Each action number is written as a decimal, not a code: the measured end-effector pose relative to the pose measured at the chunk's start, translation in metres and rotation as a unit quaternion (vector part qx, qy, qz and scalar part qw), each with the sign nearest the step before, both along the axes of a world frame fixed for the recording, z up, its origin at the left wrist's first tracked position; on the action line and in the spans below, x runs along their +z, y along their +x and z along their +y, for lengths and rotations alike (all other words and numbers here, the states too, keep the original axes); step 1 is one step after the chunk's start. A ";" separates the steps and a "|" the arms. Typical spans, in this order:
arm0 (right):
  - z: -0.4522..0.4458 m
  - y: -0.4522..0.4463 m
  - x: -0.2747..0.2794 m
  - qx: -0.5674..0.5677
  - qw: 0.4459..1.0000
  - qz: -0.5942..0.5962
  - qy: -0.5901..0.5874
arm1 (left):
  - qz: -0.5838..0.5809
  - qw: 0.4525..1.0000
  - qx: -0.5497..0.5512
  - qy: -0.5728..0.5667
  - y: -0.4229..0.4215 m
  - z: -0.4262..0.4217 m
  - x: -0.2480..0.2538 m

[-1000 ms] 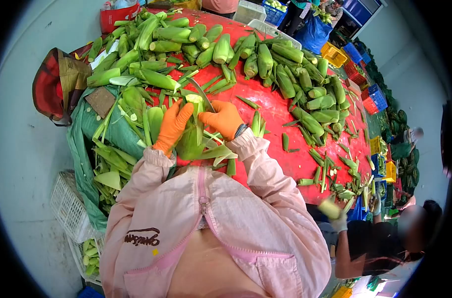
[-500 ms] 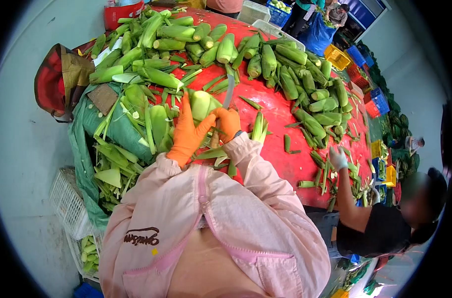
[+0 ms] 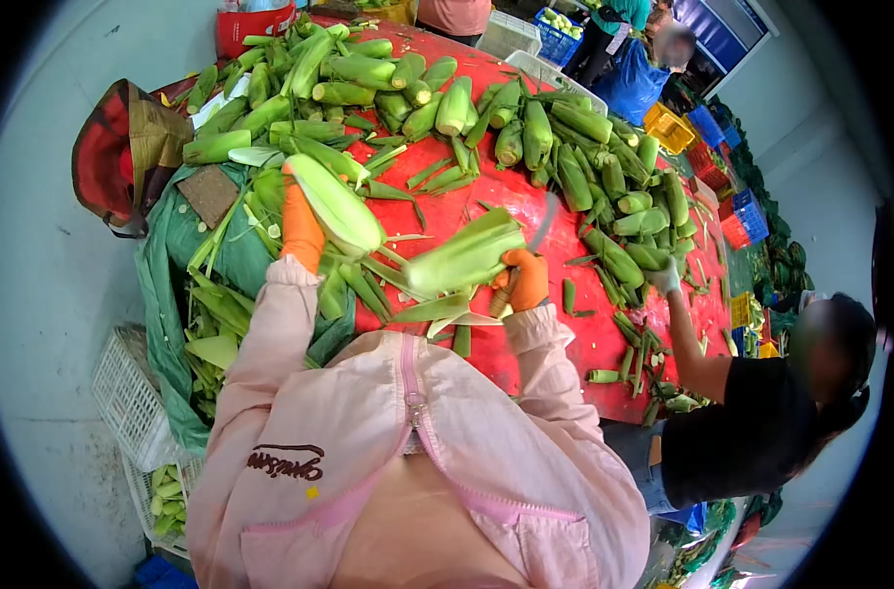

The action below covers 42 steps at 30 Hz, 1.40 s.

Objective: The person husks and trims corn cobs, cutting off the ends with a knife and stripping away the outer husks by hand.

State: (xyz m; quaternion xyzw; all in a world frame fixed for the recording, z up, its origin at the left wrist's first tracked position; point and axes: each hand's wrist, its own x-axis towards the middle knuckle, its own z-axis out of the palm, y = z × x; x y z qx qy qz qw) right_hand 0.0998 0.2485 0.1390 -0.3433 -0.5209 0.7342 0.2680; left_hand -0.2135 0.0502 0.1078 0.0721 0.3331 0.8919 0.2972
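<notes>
My left hand (image 3: 301, 221), in an orange glove, grips a pale green corn cob (image 3: 339, 206) tilted over the left part of the red table (image 3: 486, 368). In my right hand (image 3: 527, 282), also gloved in orange, is a knife (image 3: 543, 224) with a curved blade pointing away from me. A loose piece of husk (image 3: 466, 255) lies against the fingers of that hand; whether they pinch it too I cannot tell. Cut husk strips (image 3: 432, 309) lie beneath, between my hands.
Unpeeled corn (image 3: 344, 74) is heaped at the back left, with another heap (image 3: 614, 167) at the right. A green sack (image 3: 241, 250) and white crate (image 3: 128, 398) are on the left. A co-worker (image 3: 751, 422) reaches from the right toward the corn.
My hands have moved apart, the left raising the cob to the left and the right moving right with the knife. A husk piece is now separate from the cob. The co-worker's hand has reached the right heap.
</notes>
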 end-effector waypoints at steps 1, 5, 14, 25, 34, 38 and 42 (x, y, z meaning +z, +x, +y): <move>0.005 0.000 -0.009 -0.003 1.000 -0.002 -0.004 | 0.050 0.997 -0.035 -0.041 -0.003 -0.006 0.000; -0.022 -0.031 0.049 0.110 0.879 -0.322 0.334 | 0.218 0.944 0.066 -0.237 0.047 0.011 0.031; -0.071 -0.099 0.072 0.186 0.893 -0.190 0.362 | 0.376 0.895 0.054 -0.235 0.108 0.023 0.054; -0.063 -0.101 0.040 0.098 0.992 -0.001 -0.078 | 0.362 0.918 -0.077 -0.142 0.084 0.009 0.035; -0.084 -0.093 0.036 0.132 0.984 0.074 -0.098 | 0.158 0.980 -0.060 -0.109 0.118 0.020 0.042; -0.054 -0.072 0.015 0.000 0.968 0.137 -0.210 | 0.077 0.992 -0.043 -0.091 0.074 0.015 0.013; -0.014 -0.038 -0.011 -0.126 0.962 0.132 -0.205 | -0.087 0.994 0.038 0.055 0.044 0.001 0.022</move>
